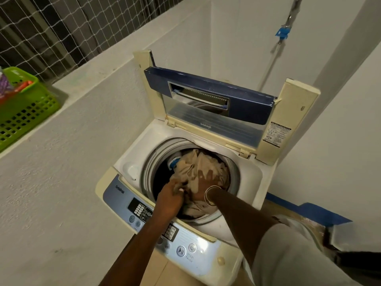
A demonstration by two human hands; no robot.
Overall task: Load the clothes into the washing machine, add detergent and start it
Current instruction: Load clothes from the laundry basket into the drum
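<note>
A: Step?
B: Loading. The beige crumpled clothes [206,162] are sitting in the drum of the white top-loading washing machine [132,159], heaping toward 3 o'clock.
A: Hands?
B: The left hand [172,196] is pinching a fold with curled fingers [179,187]. The right hand [205,182] is pressing down, spread flat, gripping nothing.
A: Tip?
B: Probably pushing the heap evenly toward 9 o'clock, below the grey drum rim [150,159].
</note>
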